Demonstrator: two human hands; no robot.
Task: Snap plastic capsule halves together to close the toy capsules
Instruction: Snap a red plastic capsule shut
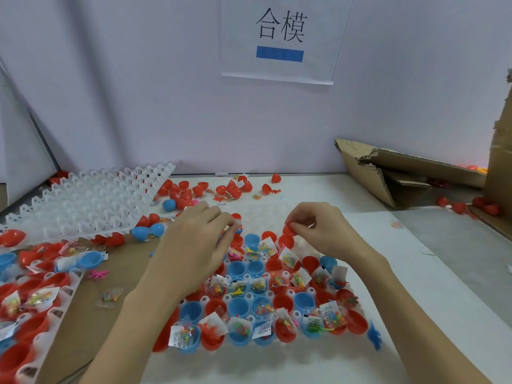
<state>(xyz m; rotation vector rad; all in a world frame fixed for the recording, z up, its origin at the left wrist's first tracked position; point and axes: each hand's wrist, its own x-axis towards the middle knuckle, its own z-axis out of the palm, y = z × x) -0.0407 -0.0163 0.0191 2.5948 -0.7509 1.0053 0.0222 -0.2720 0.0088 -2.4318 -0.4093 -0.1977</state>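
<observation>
Hands work over a white plastic tray [279,340] set at the middle of the table, its cups filled with red and blue capsule halves [243,268], many holding small clear packets of coloured beads [267,246]. The right hand [321,231] sits at about one o'clock from the tray's centre, its thumb and fingers curled round a red capsule half [289,227], pinching it just above another red half [286,241] seated in a cup of the tray. The left hand [194,242] lies at eleven o'clock over the tray's far left corner, fingers curled downward with their tips among the cups; something small shows at the fingertips, but whether they pinch it I cannot tell.

At nine to ten o'clock an empty white tray [88,202] rests tilted, its near edge propped on loose red and blue halves. Loose red halves [182,192] are scattered at twelve o'clock along the foot of the wall, with a closed blue capsule [169,205] among them. At eight o'clock a second filled tray [44,317] holds red halves and bead packets on brown cardboard. A torn cardboard box [399,173] lies on its side at two o'clock. A paper sign [279,37] with two printed characters and a blue bar hangs on the wall at twelve o'clock. A blue plastic toy [374,335] lies at four o'clock just beside the tray.
</observation>
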